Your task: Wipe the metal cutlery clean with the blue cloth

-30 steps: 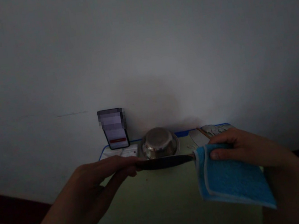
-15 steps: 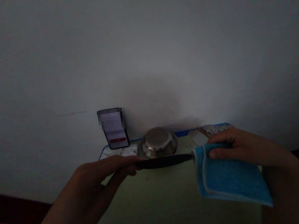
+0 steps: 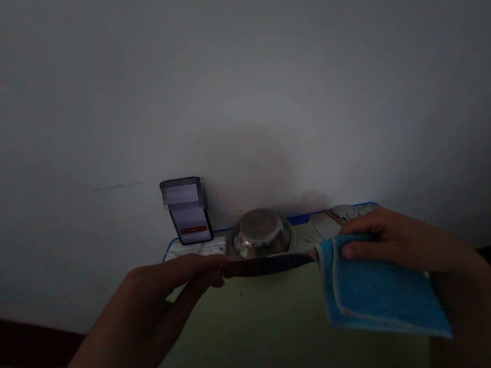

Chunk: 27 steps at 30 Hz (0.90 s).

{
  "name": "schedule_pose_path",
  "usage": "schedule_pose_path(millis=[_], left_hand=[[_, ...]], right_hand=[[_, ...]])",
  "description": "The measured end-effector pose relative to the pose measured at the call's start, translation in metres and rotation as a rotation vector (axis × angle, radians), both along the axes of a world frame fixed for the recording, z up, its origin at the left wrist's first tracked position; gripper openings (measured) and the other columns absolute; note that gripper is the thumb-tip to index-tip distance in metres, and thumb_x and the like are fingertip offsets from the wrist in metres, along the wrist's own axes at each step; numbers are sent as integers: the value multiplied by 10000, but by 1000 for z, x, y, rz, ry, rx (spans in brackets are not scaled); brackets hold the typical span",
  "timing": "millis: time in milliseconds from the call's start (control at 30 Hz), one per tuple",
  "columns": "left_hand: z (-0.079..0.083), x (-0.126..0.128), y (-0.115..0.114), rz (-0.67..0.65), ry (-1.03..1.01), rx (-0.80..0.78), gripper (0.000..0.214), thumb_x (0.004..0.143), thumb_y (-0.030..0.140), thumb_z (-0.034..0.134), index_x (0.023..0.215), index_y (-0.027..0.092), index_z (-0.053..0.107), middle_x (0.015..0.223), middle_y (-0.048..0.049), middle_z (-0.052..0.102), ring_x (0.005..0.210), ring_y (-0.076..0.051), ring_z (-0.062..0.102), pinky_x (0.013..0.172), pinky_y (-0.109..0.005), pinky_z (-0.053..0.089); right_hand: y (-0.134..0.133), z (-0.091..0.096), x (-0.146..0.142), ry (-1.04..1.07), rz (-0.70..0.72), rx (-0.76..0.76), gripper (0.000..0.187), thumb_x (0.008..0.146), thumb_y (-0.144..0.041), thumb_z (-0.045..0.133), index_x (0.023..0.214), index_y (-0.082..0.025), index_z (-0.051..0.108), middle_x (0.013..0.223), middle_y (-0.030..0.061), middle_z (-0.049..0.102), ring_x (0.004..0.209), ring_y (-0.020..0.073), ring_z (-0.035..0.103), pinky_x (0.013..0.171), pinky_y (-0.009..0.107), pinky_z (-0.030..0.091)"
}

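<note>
A thin, dark, long object (image 3: 268,264) spans the gap between my hands, seen nearly edge-on; its exact kind I cannot make out. My left hand (image 3: 173,285) pinches its left end between the thumb below and the fingers on top. In my right hand (image 3: 386,243) is a folded blue cloth (image 3: 384,295) with a pale edge, gripped by the thumb and fingers. The cloth meets the object's right end and hides it. Just behind the object, an upturned shiny metal bowl (image 3: 261,230) rests on the table.
A phone (image 3: 191,216) with a lit screen leans on the wall (image 3: 239,75) at the back left. Papers or cards (image 3: 327,224) lie at the back right. The pale green table (image 3: 266,333) has a blue edge.
The dark object has turned slightly, and its side now shows a reddish-brown sheen. The cloth's lower right corner has shifted a little to the right. Both hands stay almost in place.
</note>
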State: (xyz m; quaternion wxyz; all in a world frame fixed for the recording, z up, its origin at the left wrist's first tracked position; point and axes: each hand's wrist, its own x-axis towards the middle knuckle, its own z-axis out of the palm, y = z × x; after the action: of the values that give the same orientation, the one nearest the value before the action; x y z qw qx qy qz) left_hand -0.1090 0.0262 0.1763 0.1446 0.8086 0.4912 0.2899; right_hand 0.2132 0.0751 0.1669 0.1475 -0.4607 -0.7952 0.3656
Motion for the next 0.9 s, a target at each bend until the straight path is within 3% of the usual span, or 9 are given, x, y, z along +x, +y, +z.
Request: schedule_pose_path(millis=[400,633,767,900], left_hand=[[1,3,1,19,-13,17,173,810,264,570,914,309,701,767,71,749,678,-125,702,641,-154,542],[-3,11,6,60,94,-5,205,815,264,529,924,264,702,813,32,755,684,-149,702,653,-217,549],[-6,18,6,18,124,-42,216,826,251,514,937,252,700,821,22,755,687,-156,701,671,-245,549],[-9,30,6,-32,125,-108,226,851,243,503,982,263,686,912,17,750,791,-173,697,737,-284,543]], right_hand=[[2,-1,-1,-61,-7,41,348,783,-510,522,822,-208,690,727,9,651,653,142,572,597,252,429],[3,-1,-6,-153,47,44,340,827,-477,480,722,-199,646,647,-19,601,583,112,547,531,229,382],[1,-1,-16,-171,50,-3,388,821,-516,467,677,-191,622,569,-31,542,504,90,486,447,212,315],[2,0,-31,-119,99,-2,385,807,-541,480,710,-207,643,605,-33,570,546,90,503,470,205,319]])
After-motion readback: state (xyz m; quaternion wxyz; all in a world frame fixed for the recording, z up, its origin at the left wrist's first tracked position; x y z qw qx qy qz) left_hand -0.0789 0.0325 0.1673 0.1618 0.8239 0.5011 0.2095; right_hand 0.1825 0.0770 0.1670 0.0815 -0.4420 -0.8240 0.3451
